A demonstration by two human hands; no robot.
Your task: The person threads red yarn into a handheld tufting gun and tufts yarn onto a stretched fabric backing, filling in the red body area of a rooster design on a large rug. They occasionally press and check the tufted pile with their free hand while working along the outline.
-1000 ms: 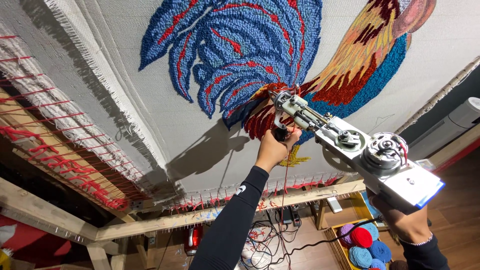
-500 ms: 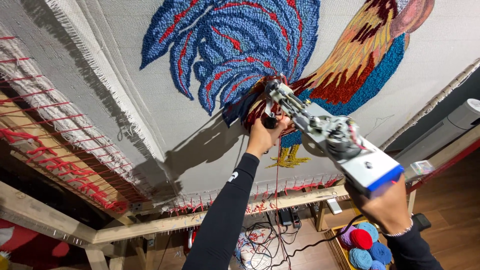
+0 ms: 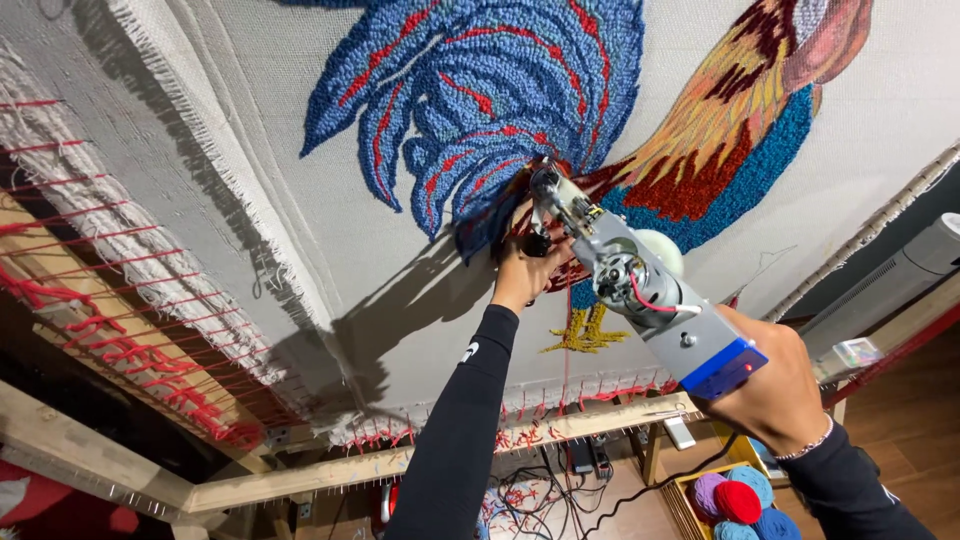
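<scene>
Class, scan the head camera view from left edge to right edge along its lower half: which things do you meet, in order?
Red yarn lacing on the wooden frame → left hand at the tufting gun's front handle → grey tufting gun → right hand at its blue rear end → grey ribbed appliance.

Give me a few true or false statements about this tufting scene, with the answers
1. The left hand grips the front handle of the tufting gun. True.
2. The gun's tip presses into a green leaf. False: it meets the rooster design near dark blue and red yarn.
3. The right hand holds the gun's rear end. True.
4. The yarn balls sit on a shelf above the frame. False: they lie in a box below.
</scene>
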